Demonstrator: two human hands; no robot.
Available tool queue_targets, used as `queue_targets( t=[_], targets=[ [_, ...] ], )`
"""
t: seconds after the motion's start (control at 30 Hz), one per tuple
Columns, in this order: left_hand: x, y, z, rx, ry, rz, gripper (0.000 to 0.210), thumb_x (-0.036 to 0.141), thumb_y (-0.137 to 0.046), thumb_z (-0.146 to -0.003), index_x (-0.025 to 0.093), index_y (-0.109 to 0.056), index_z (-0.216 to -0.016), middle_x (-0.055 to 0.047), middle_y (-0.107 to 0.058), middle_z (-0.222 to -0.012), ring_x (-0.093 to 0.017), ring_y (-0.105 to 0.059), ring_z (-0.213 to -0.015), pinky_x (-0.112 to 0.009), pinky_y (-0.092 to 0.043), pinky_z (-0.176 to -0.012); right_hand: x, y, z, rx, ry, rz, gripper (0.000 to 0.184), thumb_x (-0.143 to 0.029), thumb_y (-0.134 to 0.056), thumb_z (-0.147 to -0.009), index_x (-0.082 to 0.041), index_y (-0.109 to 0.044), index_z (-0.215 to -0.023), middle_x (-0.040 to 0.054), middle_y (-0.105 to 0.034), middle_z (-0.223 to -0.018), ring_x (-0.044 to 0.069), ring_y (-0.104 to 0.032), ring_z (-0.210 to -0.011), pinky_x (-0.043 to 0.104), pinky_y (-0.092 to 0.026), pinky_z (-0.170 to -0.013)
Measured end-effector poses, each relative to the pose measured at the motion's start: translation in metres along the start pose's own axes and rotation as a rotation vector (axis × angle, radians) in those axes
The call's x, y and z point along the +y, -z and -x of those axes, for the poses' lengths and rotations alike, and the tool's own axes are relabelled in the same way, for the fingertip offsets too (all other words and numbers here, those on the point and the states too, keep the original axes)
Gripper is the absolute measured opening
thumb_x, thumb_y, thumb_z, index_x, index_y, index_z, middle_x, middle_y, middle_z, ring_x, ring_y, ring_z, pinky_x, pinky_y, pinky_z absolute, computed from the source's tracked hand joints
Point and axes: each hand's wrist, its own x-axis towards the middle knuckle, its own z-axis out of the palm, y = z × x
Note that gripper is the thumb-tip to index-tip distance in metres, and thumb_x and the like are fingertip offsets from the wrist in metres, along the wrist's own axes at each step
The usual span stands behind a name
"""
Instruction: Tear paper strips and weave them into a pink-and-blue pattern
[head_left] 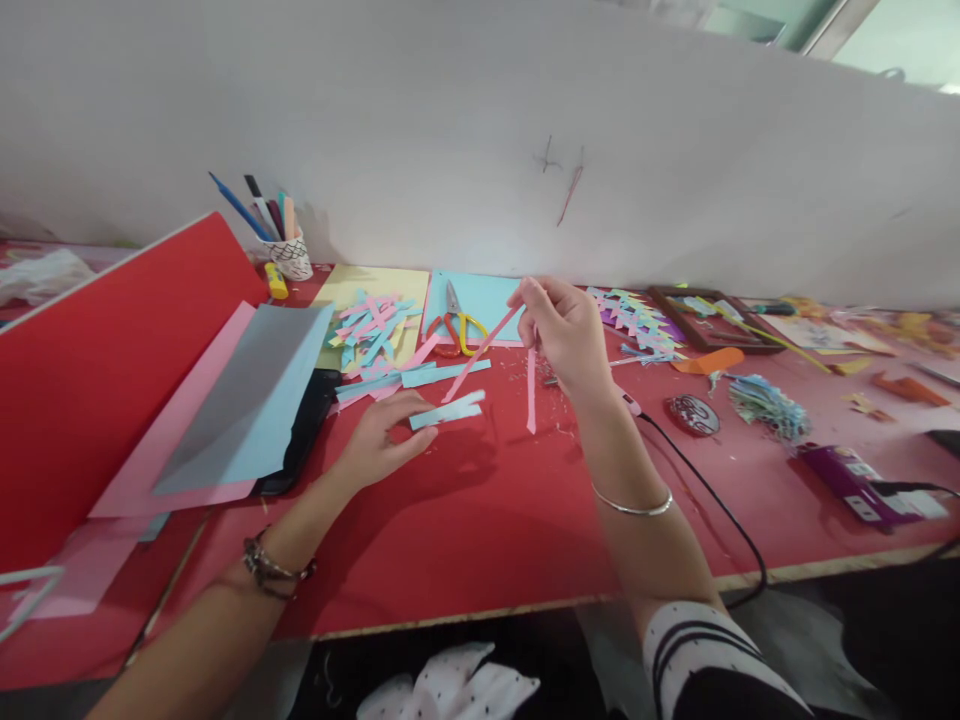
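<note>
Between the thumb and fingers of my left hand (391, 438) is a folded light blue paper strip (448, 412), its two ends pointing right. My right hand (561, 325) is raised above the table, pinching a pink paper strip (480, 358) folded so that its two legs hang down and apart. Loose blue strips (446, 374) lie just beyond my left hand. Farther back, cut strips in pink, blue and yellow (379, 325) are heaped on a yellow sheet (337, 290). Scissors or pliers with red and yellow handles (454, 325) rest on a light blue sheet (487, 293).
On the left, blue and pink sheets (247, 400) lean by a red board (112, 370). A pen cup (292, 257) stands near the wall. To the right are a woven paper piece (637, 322), a corded tool (628, 402), a round dish (693, 413) and a purple box (851, 485).
</note>
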Motion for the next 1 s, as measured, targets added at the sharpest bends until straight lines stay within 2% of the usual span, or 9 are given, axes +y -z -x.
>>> queue_targets(
  t=[0.13, 0.27, 0.5, 0.67, 0.83, 1.0],
  targets=[
    [-0.003, 0.0, 0.003, -0.02, -0.242, -0.396, 0.022, 0.031, -0.043, -0.084, 0.017, -0.059, -0.078, -0.002, -0.058, -0.073, -0.01, -0.056, -0.061, -0.017, -0.045, -0.053, -0.001, 0.0, 0.001, 0.003, 0.005, 0.002, 0.03, -0.041, -0.044, -0.084, -0.017, -0.052, -0.067, -0.0079, -0.039, -0.038, 0.003, -0.033, -0.035, 0.019, -0.028, -0.039],
    [-0.005, 0.002, 0.004, 0.0, -0.346, -0.537, 0.025, 0.029, -0.039, -0.087, 0.016, -0.06, -0.08, -0.004, -0.058, -0.076, -0.009, -0.056, -0.061, -0.016, -0.043, -0.051, -0.002, -0.002, 0.001, -0.027, 0.012, 0.008, 0.029, -0.038, -0.045, -0.084, -0.017, -0.052, -0.065, -0.0083, -0.039, -0.037, 0.003, -0.033, -0.034, 0.019, -0.028, -0.039],
    [-0.002, 0.001, 0.003, 0.08, -0.307, -0.48, 0.024, 0.027, -0.042, -0.086, 0.018, -0.058, -0.072, -0.002, -0.056, -0.073, -0.009, -0.053, -0.059, -0.018, -0.044, -0.052, 0.003, -0.008, 0.003, -0.113, 0.038, 0.042, 0.029, -0.037, -0.045, -0.083, -0.016, -0.052, -0.065, -0.0075, -0.041, -0.04, 0.003, -0.036, -0.038, 0.019, -0.03, -0.042],
    [0.001, -0.001, 0.004, 0.214, -0.245, -0.382, 0.017, 0.025, -0.048, -0.083, 0.018, -0.057, -0.071, -0.001, -0.054, -0.072, -0.011, -0.054, -0.066, -0.021, -0.047, -0.06, 0.003, -0.016, 0.008, -0.215, 0.071, 0.078, 0.028, -0.037, -0.043, -0.084, -0.017, -0.051, -0.066, -0.0065, -0.043, -0.042, 0.004, -0.037, -0.04, 0.019, -0.031, -0.045],
    [-0.002, -0.002, 0.004, 0.274, -0.189, -0.404, 0.013, 0.026, -0.05, -0.083, 0.02, -0.056, -0.073, -0.001, -0.054, -0.074, -0.013, -0.055, -0.07, -0.024, -0.048, -0.063, 0.003, -0.03, 0.015, -0.296, 0.074, 0.121, 0.028, -0.039, -0.045, -0.083, -0.016, -0.053, -0.069, -0.0061, -0.042, -0.047, 0.004, -0.034, -0.043, 0.019, -0.03, -0.046],
    [-0.006, 0.0, 0.004, 0.349, -0.158, -0.468, 0.007, 0.027, -0.052, -0.081, 0.02, -0.054, -0.08, -0.002, -0.053, -0.079, -0.014, -0.054, -0.075, -0.026, -0.048, -0.067, 0.004, -0.04, 0.02, -0.368, 0.062, 0.081, 0.025, -0.039, -0.046, -0.082, -0.017, -0.052, -0.073, -0.0058, -0.045, -0.052, 0.003, -0.038, -0.046, 0.018, -0.032, -0.048]
  ],
)
